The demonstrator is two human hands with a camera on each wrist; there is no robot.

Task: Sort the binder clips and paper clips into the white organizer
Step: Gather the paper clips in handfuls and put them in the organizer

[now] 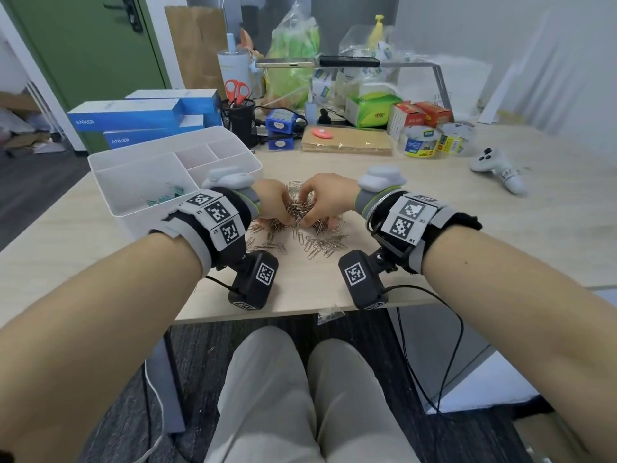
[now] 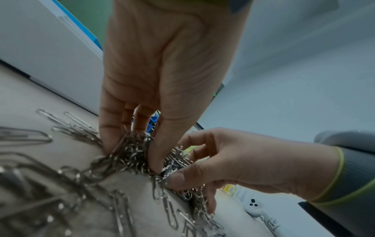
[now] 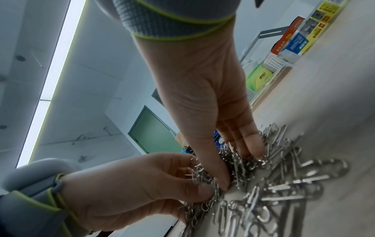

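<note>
Head view alone shows binder clips (image 1: 165, 194) inside the white organizer (image 1: 120, 182).

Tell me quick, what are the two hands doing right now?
Left hand: fingers and thumb curled, gripping a bunch of paper clips on the table.
Right hand: pinching into the same pile, thumb against fingers.

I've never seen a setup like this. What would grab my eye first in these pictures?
Probably the two hands meeting over a heap of silver paper clips in the middle of the wooden table: the left hand and the right hand both dig their fingers into the pile and gather clips. Just left of them stands a white organizer, with a few teal binder clips in its big front compartment.
</note>
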